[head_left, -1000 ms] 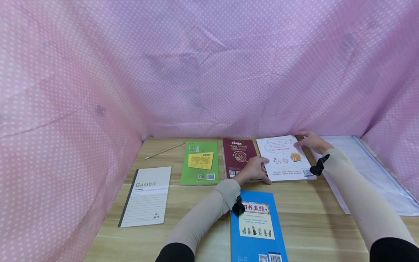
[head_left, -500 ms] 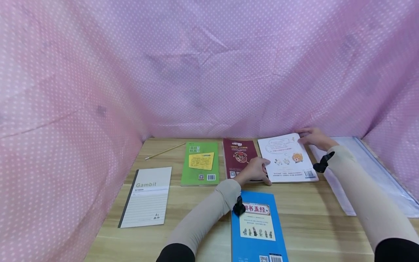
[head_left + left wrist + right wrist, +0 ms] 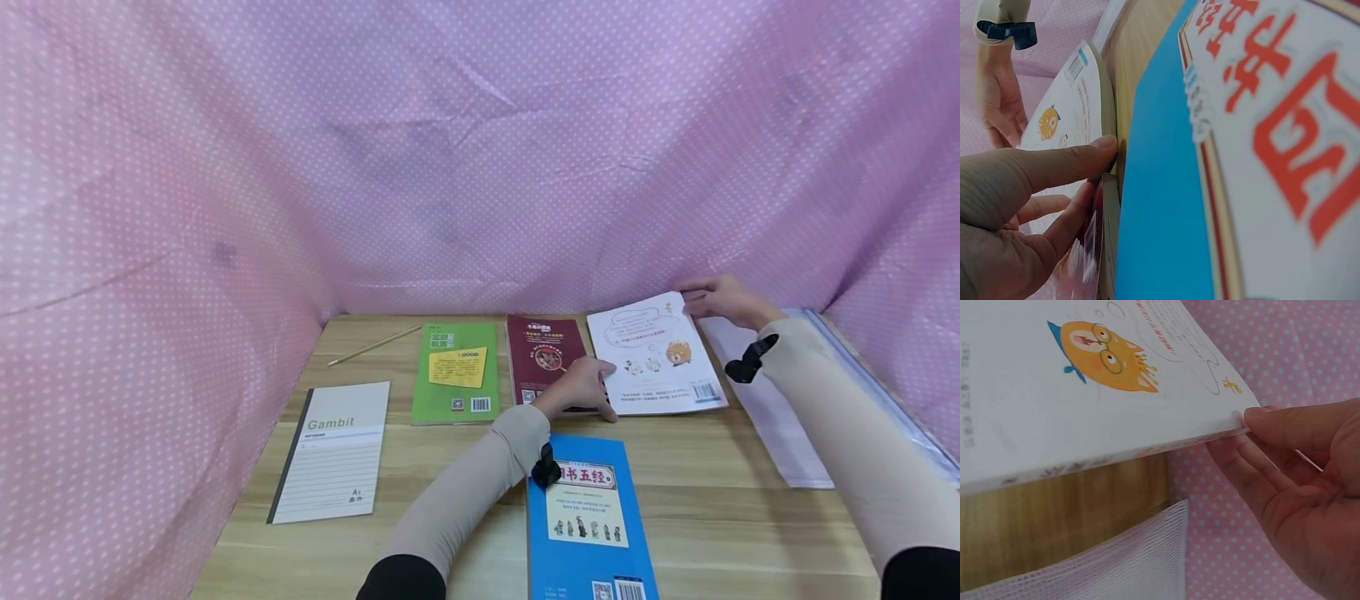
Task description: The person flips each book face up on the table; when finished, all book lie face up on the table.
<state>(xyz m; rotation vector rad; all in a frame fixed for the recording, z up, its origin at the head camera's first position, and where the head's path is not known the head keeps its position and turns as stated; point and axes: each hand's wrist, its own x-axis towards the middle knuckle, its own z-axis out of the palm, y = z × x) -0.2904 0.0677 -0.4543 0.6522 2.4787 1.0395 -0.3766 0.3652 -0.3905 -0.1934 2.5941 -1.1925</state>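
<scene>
Right hand (image 3: 720, 300) pinching white book (image 3: 656, 367) far corner, left hand (image 3: 577, 390) gripping its near corner.

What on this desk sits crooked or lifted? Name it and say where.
The white book at the back right: its far corner is raised off the table by the right hand, while the left hand holds its near-left edge. It tilts, unlike the flat green book.

White cartoon-cat book (image 3: 658, 364) lies back-up, far edge lifted off the table.
</scene>
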